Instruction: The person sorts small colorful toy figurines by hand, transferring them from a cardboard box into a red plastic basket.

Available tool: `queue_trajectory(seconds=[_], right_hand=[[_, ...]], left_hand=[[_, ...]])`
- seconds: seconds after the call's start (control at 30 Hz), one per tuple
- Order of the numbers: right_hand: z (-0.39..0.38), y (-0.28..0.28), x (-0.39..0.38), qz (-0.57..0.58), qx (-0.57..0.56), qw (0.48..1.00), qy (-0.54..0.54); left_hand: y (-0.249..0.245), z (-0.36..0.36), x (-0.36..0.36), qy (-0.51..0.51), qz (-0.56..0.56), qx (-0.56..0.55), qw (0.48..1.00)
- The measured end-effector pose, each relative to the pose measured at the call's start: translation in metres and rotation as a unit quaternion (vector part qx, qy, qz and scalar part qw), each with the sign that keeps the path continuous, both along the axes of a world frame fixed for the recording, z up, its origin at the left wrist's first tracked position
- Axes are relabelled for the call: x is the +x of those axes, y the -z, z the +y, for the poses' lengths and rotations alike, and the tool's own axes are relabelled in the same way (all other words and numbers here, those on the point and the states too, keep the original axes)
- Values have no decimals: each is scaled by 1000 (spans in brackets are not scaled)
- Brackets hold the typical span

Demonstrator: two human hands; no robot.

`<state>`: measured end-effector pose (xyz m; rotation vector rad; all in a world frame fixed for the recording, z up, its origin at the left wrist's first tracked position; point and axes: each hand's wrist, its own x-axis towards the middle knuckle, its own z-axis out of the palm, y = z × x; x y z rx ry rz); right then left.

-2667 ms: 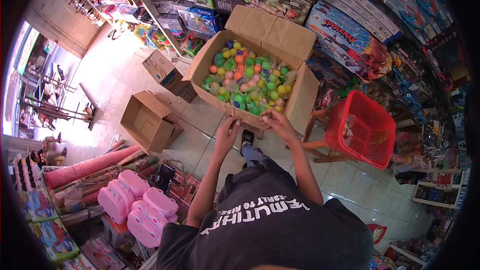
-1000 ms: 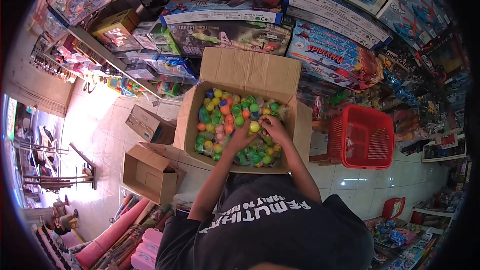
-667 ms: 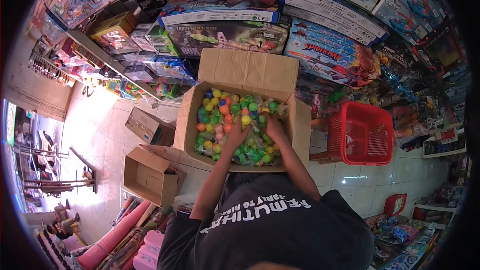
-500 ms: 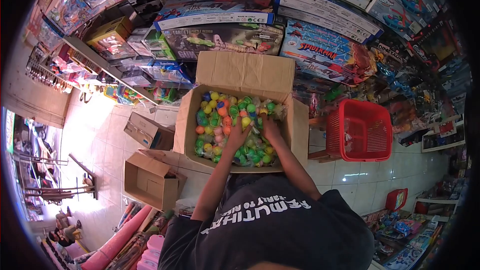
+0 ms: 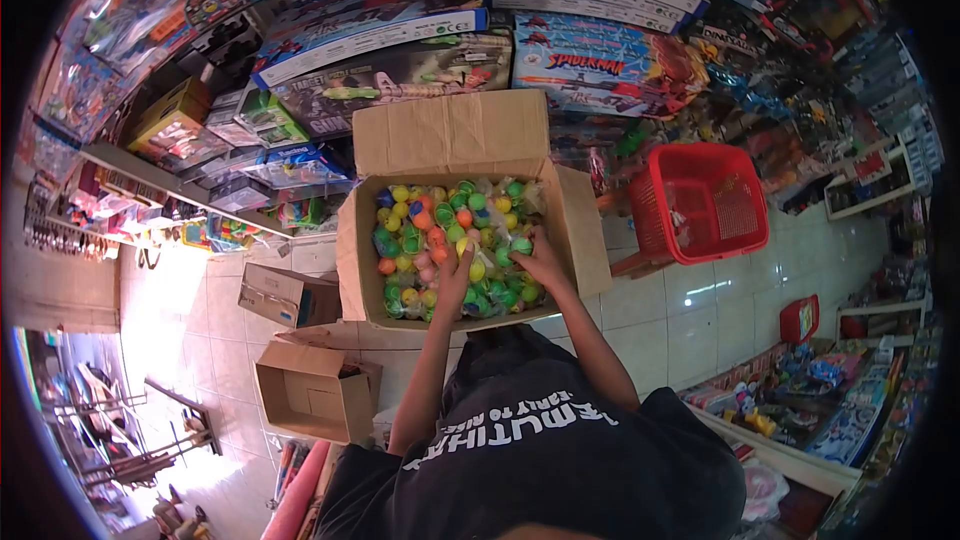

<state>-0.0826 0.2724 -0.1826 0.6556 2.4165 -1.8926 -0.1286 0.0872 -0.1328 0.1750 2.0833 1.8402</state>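
A cardboard box (image 5: 450, 135) stands with its flaps spread, filled with small plastic balls in yellow, green, orange and pink, many in clear wrapping. Both of my hands reach into it. My left hand (image 5: 454, 275) is over the middle of the pile, its fingers and thumb round a yellow ball (image 5: 463, 244). To its right, my right hand (image 5: 541, 262) has its fingers curled at a green ball (image 5: 521, 245) near the box's right side. Some fingertips are hidden among the balls.
A red plastic basket (image 5: 700, 205) stands right of the box. Two smaller cardboard boxes, one closed-looking (image 5: 275, 293) and one open (image 5: 310, 390), lie on the tiled floor at left. Boxed toys (image 5: 600, 65) are stacked behind; more goods line the right side.
The view has shifted, so the box appears further left. My right hand has drawn slightly away from my left, towards the box's right side. My left hand stays in the pile.
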Motion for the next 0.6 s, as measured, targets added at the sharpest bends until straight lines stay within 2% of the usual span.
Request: queue_trajectory(seconds=[0.03,0.07,0.1,0.17,0.2,0.23,0.3,0.47,0.53,0.6], right_hand=[[-6,-21,6,-4,-1,1000,8],[-13,-41,14,48,-109,992,43],[-18,-58,20,100,-214,969,77],[-17,-58,31,98,-198,973,66],[-16,-58,37,100,-183,977,45],[-16,-58,43,100,-182,977,52],[-16,-64,56,146,-28,988,40],[0,-109,89,163,37,984,55],[16,-116,103,112,77,991,-2],[29,-116,114,141,65,988,4]], left_hand=[[10,-4,2,29,-48,52,997],[22,-5,6,58,-97,103,988],[20,-4,12,66,-104,103,987],[2,0,23,133,-287,299,900],[-14,5,30,132,-281,317,896],[-13,8,35,138,-285,316,895],[-15,17,42,160,-275,322,892],[-34,41,54,198,-285,306,886],[-43,53,61,215,-282,304,885],[-52,64,69,228,-287,264,892]])
